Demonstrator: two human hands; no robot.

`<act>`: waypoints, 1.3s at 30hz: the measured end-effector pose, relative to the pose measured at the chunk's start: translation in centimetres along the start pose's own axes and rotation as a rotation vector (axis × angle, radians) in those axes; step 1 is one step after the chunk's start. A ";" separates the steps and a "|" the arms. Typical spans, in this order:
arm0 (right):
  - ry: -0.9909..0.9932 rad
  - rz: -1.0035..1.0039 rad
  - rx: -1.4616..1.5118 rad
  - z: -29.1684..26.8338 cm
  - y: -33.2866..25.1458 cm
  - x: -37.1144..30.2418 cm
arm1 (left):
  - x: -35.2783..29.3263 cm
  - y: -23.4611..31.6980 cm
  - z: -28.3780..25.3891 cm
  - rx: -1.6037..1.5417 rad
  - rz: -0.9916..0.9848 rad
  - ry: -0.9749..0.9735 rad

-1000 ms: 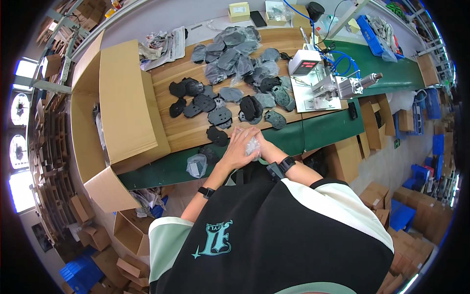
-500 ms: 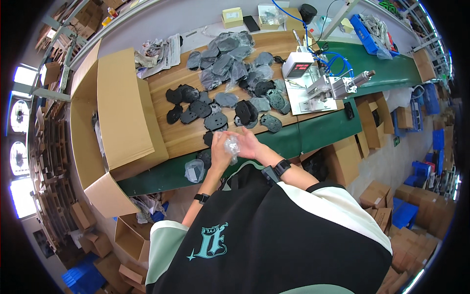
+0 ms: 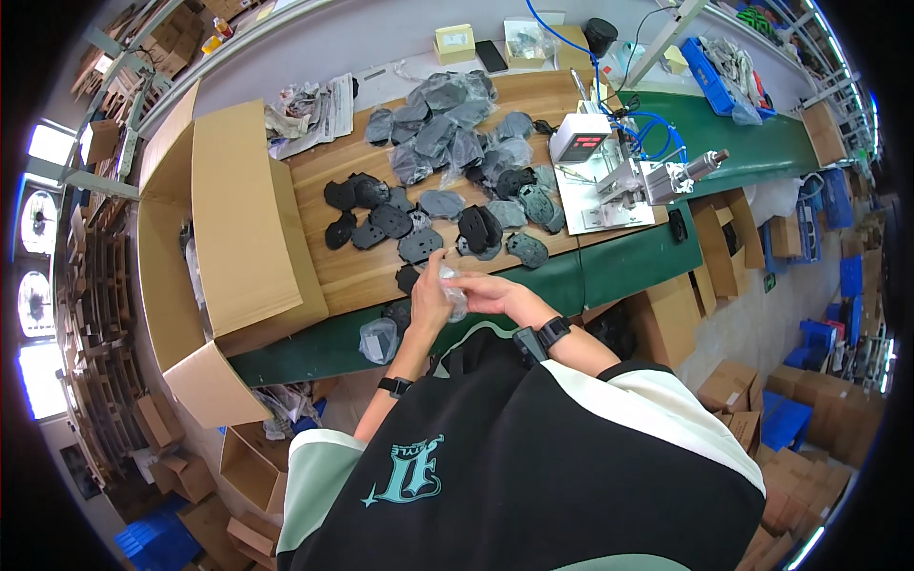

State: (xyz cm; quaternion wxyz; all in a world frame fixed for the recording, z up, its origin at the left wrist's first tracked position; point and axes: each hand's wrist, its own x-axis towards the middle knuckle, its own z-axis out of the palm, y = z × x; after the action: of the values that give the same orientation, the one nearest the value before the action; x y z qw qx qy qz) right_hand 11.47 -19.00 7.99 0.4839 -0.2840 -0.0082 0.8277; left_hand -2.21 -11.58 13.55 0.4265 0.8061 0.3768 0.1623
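Close to my body, at the table's near edge, my left hand (image 3: 430, 301) is closed around a crumpled clear plastic bag (image 3: 457, 303). My right hand (image 3: 488, 293) meets it from the right, its fingers closed on the bag's upper part. What the bag contains, if anything, I cannot make out. Just beyond my hands lie loose dark grey oval plates with small holes (image 3: 420, 246) and a stack of black plates (image 3: 474, 228). Farther back is a heap of similar plates in clear bags (image 3: 443, 133). Another clear bag (image 3: 378, 341) rests left of my left wrist.
A large open cardboard box (image 3: 238, 219) stands on the left. At the right, a metal bench device (image 3: 628, 186) with a red-lit display box (image 3: 579, 139) and blue hoses sits on the table. Crumpled paper (image 3: 309, 114) lies at the back left, a blue crate (image 3: 709, 74) at the back right.
My right hand has turned from an open palm to closed fingers on the bag. My left fingers have straightened upward beside it. The plates on the table have not moved.
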 end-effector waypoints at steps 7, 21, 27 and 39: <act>0.041 -0.129 -0.055 -1.8 -0.3 -0.5 | 0.1 0.2 -0.8 -0.064 0.227 -0.184; 0.097 0.032 -0.015 -0.1 -3.1 -0.2 | 3.4 -3.0 0.2 -0.050 0.043 -0.034; 0.584 -0.274 -1.059 -3.4 -8.6 3.7 | 7.1 -4.9 0.3 -0.009 0.104 0.275; 0.756 -0.304 -2.040 -6.4 -12.7 12.3 | 10.8 -5.8 4.2 -0.050 -0.398 -0.025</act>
State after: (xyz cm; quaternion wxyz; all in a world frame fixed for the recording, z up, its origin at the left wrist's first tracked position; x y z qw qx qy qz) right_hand 20.08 -3.97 0.63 0.0898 -0.7821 -0.5748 0.2231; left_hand 4.69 -3.84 5.81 0.4745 0.7068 0.5195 0.0740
